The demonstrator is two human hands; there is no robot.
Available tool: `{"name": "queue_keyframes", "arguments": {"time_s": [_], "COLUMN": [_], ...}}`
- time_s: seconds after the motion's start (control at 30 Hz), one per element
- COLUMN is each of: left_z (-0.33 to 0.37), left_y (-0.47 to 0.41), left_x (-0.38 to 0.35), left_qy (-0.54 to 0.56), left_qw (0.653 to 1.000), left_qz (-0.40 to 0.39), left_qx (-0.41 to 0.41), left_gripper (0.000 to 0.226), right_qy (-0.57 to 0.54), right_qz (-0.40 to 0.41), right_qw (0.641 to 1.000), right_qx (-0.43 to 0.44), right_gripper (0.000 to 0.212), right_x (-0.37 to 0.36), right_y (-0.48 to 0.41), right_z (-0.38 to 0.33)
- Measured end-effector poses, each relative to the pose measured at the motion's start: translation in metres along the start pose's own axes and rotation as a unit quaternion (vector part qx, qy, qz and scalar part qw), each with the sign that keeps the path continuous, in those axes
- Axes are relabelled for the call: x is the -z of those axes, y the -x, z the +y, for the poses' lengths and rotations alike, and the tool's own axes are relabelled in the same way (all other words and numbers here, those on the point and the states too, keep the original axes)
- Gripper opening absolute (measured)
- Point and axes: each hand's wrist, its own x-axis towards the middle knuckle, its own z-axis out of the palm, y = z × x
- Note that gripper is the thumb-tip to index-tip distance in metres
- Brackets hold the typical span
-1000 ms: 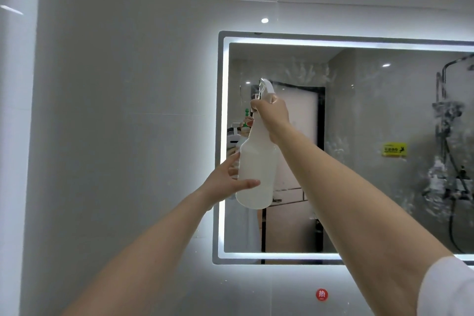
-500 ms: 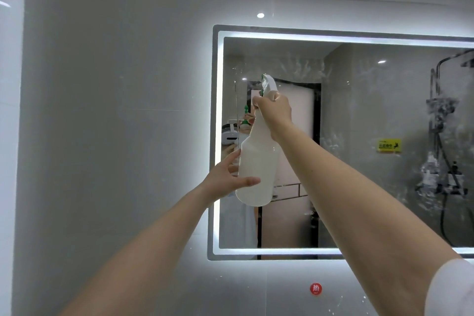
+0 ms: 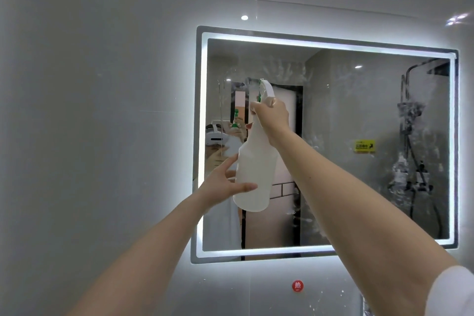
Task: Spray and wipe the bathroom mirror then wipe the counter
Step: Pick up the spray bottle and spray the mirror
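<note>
White plastic, the spray bottle (image 3: 255, 174) hung before the left part of the mirror (image 3: 359, 123) in the head view. The right hand (image 3: 272, 115) was wrapped round its neck under the trigger head. Below that grip the left hand (image 3: 223, 185) steadied the body, thumb across the front and fingers along the far side. Against the two earlier frames neither hold had altered; only the framing had, and the mirror's lit right edge now showed far right of the grip. I judged the spraying stage unfinished: streaks and spots marked the glass right of the grip, and no cloth or counter showed. The lit left frame edge lay just behind the left hand, grey wall tile (image 3: 102, 136) beyond it. Rightward the glass ran open for sweeping. A round red sticker (image 3: 297, 285) sat low on the wall, under the grip.
</note>
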Motion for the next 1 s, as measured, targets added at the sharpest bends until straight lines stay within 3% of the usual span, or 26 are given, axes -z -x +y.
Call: {"name": "queue_keyframes", "arguments": {"time_s": [0.67, 1.0], "left_z": [-0.002, 0.000], "left_y": [-0.009, -0.020], "left_x": [-0.026, -0.033], "left_qy": [0.032, 0.012], "left_qw": [0.998, 0.998], "left_qz": [-0.048, -0.051], "left_qx": [-0.039, -0.034], "left_gripper": [0.093, 0.092], "right_qy": [0.031, -0.007], "right_qz": [0.031, 0.036], "right_qw": [0.999, 0.999], "right_qx": [0.002, -0.003], "right_gripper": [0.008, 0.014], "right_x": [0.022, 0.038], "right_y": [-0.001, -0.011], "right_z": [0.010, 0.020]}}
